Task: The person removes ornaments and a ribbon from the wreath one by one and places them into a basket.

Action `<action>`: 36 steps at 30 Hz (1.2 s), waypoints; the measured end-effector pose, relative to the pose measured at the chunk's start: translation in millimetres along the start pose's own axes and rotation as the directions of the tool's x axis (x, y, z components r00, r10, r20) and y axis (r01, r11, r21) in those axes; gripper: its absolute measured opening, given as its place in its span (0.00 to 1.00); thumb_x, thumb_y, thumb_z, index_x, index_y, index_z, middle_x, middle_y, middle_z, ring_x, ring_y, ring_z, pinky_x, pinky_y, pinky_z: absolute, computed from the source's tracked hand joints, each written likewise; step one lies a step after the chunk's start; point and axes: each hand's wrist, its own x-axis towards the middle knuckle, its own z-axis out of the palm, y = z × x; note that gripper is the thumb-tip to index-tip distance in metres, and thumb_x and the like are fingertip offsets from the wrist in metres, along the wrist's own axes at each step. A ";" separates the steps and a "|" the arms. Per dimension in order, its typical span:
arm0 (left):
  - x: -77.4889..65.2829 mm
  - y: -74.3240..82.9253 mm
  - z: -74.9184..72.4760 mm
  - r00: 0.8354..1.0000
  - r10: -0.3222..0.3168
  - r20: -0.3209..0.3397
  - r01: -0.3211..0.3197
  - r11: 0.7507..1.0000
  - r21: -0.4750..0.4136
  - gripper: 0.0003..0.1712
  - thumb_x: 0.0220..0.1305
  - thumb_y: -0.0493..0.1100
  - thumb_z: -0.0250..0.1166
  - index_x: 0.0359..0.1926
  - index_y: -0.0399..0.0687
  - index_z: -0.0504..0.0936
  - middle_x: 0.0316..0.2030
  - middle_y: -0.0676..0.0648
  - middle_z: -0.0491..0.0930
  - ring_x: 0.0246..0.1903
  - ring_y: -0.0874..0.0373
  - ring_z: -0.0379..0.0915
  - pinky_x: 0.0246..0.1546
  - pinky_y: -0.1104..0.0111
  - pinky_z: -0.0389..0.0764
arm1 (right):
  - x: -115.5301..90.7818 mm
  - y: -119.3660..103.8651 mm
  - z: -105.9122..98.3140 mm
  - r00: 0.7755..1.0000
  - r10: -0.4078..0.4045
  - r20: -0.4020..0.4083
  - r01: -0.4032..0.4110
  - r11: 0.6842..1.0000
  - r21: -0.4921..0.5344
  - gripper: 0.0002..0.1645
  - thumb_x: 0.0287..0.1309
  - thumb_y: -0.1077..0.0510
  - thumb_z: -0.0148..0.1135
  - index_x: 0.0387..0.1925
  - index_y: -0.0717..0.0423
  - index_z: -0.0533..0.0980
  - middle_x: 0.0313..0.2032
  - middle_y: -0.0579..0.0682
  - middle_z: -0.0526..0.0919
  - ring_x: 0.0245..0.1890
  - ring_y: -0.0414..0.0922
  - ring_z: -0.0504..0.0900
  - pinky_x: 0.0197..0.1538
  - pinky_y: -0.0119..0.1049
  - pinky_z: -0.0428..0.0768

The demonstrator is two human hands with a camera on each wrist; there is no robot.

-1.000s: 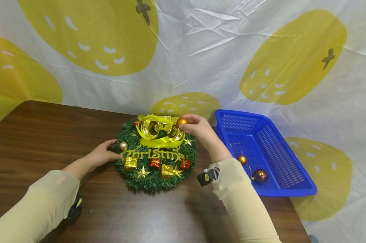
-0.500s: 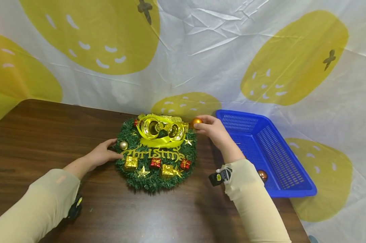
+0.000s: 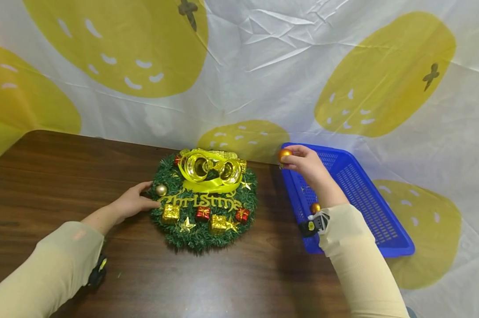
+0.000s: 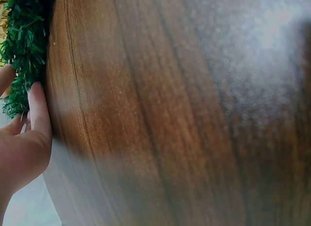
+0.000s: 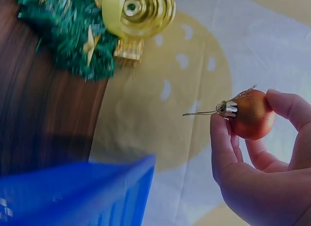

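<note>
An orange Christmas ball is pinched between the thumb and fingers of my right hand, over the far left corner of the blue basket. Its silver cap and gold hanging string show in the right wrist view. On the table lies a green Christmas wreath bearing gold bells, a yellow ribbon, small gift boxes, stars and gold lettering. My left hand grips the wreath's left edge, thumb toward the front. Tinsel shows between its fingers in the left wrist view.
Inside the basket, another orange ball shows beside my right wrist. My right forearm covers part of the basket. A white cloth with yellow fruit prints hangs behind the brown wooden table.
My right hand has carried the orange ball rightward, from beside the bells to over the basket's corner. My left hand and the wreath have stayed in place.
</note>
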 end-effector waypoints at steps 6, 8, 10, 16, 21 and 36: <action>0.2 0.2 -0.2 1.000 0.005 0.001 -0.005 1.000 -0.005 0.53 0.63 0.48 0.62 0.72 0.31 0.36 0.69 0.25 0.41 0.59 0.35 0.64 0.59 0.49 0.71 | -3.1 4.0 -23.3 1.000 0.008 -0.024 -0.006 0.998 0.055 0.12 0.58 0.70 0.54 0.44 0.65 0.68 0.27 0.37 0.79 0.30 0.32 0.80 0.38 0.22 0.81; 0.3 -0.2 -0.1 1.000 0.004 0.000 -0.004 1.000 -0.005 0.53 0.63 0.48 0.62 0.72 0.31 0.36 0.69 0.25 0.41 0.59 0.35 0.63 0.59 0.48 0.70 | -3.7 6.9 -30.6 0.999 0.014 -0.035 -0.011 0.997 0.070 0.10 0.58 0.70 0.54 0.42 0.63 0.68 0.26 0.37 0.79 0.29 0.32 0.80 0.38 0.22 0.81; 0.8 -0.6 0.0 1.000 0.003 0.000 -0.003 1.000 -0.010 0.52 0.63 0.48 0.62 0.72 0.32 0.36 0.69 0.25 0.41 0.60 0.34 0.62 0.60 0.48 0.69 | -4.0 10.1 -37.1 0.999 0.020 -0.047 -0.017 0.997 0.080 0.09 0.57 0.70 0.54 0.41 0.62 0.68 0.26 0.37 0.79 0.29 0.31 0.80 0.38 0.22 0.81; 0.3 -1.6 -1.0 1.000 0.000 0.003 0.000 1.000 -0.001 0.54 0.62 0.50 0.62 0.72 0.33 0.36 0.69 0.25 0.40 0.65 0.30 0.49 0.61 0.44 0.65 | -4.6 20.8 -53.5 0.994 0.069 -0.080 -0.062 0.994 0.086 0.09 0.58 0.70 0.55 0.40 0.62 0.67 0.23 0.35 0.79 0.27 0.30 0.80 0.36 0.20 0.81; -0.5 -1.3 -1.8 1.000 0.000 0.008 0.000 1.000 0.006 0.54 0.62 0.50 0.62 0.72 0.33 0.36 0.69 0.25 0.40 0.66 0.29 0.44 0.62 0.43 0.64 | -4.7 31.1 -63.4 0.991 0.107 -0.075 -0.101 0.991 0.088 0.09 0.58 0.69 0.55 0.41 0.64 0.67 0.22 0.35 0.80 0.26 0.30 0.80 0.35 0.21 0.81; -0.9 0.2 0.1 1.000 0.002 0.016 -0.001 1.000 -0.017 0.53 0.63 0.49 0.61 0.72 0.31 0.35 0.68 0.23 0.39 0.58 0.36 0.64 0.59 0.48 0.70 | -10.6 56.6 -86.7 0.959 0.278 0.062 -0.262 0.946 -0.190 0.15 0.59 0.66 0.56 0.47 0.71 0.69 0.22 0.34 0.79 0.26 0.30 0.80 0.37 0.24 0.81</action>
